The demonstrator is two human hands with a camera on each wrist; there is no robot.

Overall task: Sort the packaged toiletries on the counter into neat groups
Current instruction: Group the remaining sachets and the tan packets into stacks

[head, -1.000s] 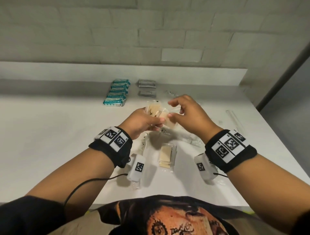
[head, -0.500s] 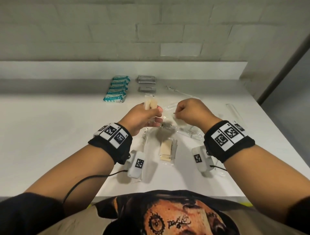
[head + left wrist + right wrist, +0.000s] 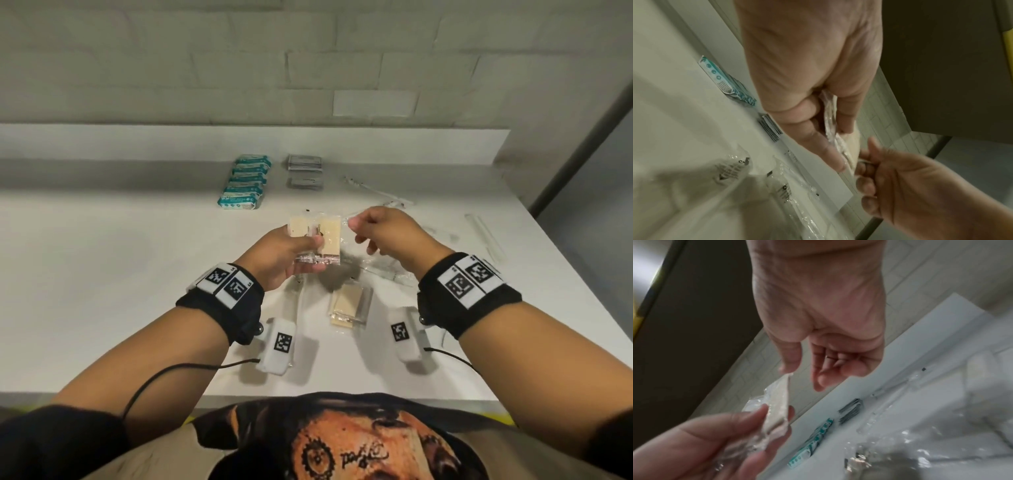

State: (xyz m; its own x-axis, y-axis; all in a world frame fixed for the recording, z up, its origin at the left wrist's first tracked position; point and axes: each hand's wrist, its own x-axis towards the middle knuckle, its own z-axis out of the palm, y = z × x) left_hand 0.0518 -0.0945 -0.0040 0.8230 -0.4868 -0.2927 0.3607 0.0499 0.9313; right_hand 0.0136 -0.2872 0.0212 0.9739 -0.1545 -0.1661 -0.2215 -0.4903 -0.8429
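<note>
Above the middle of the white counter we hold a clear plastic packet with two pale beige pads side by side inside it; its wrapper is crinkled and glossy, sealed along the lower edge. It stands nearly upright, raised off the surface. Our left hand grips its lower part, thumb across the front and fingers curled behind, as the left wrist view also shows. Our right hand is just beside the packet's right edge, knuckles up; the thumb and forefinger are close to the wrapper's corner, but we cannot tell whether they pinch it or only touch it. In the right wrist view the thumb tip sits right at the wrapper's upper corner while the other fingers curl loosely inward.

Directly below, on the counter, lies a second beige pad packet, flat. Near it, under our right hand, loose clear wrappers are scattered. Toward the back wall a tidy row of teal-and-white packets overlaps in a line, and just to its right sit two small stacks of grey sachets. Farther right, thin clear-wrapped sticks lie on the counter, well apart from the rows.
</note>
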